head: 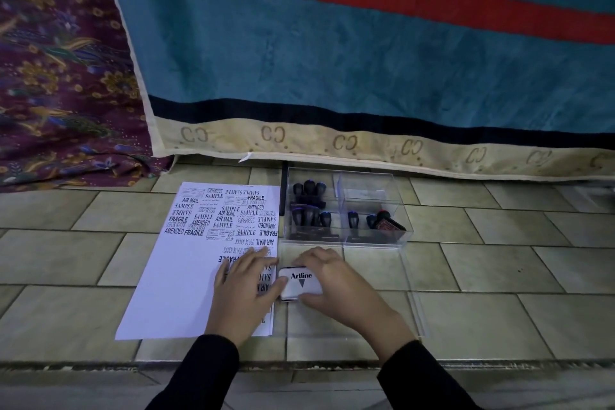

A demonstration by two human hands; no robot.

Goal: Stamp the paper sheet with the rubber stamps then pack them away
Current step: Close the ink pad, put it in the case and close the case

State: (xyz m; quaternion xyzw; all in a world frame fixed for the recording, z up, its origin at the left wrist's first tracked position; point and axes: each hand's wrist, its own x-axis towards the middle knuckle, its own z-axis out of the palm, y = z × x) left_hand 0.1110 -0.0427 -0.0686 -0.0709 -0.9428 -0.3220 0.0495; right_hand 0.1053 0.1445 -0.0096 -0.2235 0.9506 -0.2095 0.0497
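- The right hand [336,280] grips the white Artline ink pad [301,284]. Its fingers curl over the pad's far edge and its thumb lies along the near edge.
- The left hand [246,286], at 9 o'clock from the pad, lies flat with straight, spread fingers. Its thumb touches the pad's left end.
- Both arms wear black sleeves [206,373].
- The left palm and fingers press on the right side of the paper sheet [173,276]. The sheet lies flat at 9 o'clock from the pad, and its far half is crowded with black stamp prints such as FRAGILE, SAMPLE and AIR MAIL.
- The closed pad sits on a clear flat lid [376,270] that spreads toward 3 o'clock.
- At 12 o'clock from the pad, touching the lid's far edge, stands the clear plastic box [366,190], divided into compartments.
- Black-handled rubber stamps [309,216] stand upright in its left compartments. In the near right one, two more stand beside a red-topped stamp [387,221] that lies tilted.
- Everything rests on a beige tiled floor [66,260].
- At 12 o'clock beyond the box hangs a teal blanket [332,60] with a red stripe, and at 10 o'clock a purple floral cloth [60,76].
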